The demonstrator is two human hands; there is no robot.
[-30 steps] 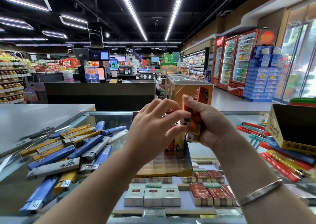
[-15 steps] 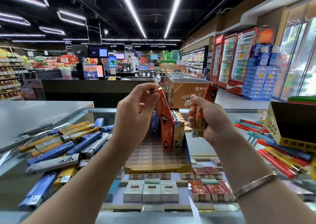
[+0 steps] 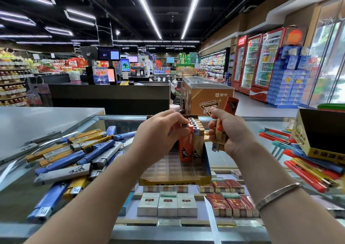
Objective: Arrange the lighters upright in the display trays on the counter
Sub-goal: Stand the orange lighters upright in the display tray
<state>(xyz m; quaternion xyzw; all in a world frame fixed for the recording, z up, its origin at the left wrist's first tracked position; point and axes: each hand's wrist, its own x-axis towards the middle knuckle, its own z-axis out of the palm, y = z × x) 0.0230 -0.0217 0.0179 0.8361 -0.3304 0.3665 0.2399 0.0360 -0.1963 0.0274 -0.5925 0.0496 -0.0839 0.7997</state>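
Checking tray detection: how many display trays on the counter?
2. The centre tray sits straight ahead, partly filled; the right tray rests on loose lighters at the frame edge. None looks hidden.

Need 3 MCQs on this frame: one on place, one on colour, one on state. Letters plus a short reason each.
1. The loose blue and yellow lighters lie where?
A. left of the display tray
B. inside it
C. on the floor

2. What colour is the lighter under the left hand?
A. blue
B. orange
C. green

3. The right hand is:
A. open, empty
B. closed on a bundle of lighters
C. flat on the glass

Key: 1 A, the pile is on the glass counter left of the tray. 2 B, its body is orange and stands upright in the tray. 3 B, fingers wrap several lighters.
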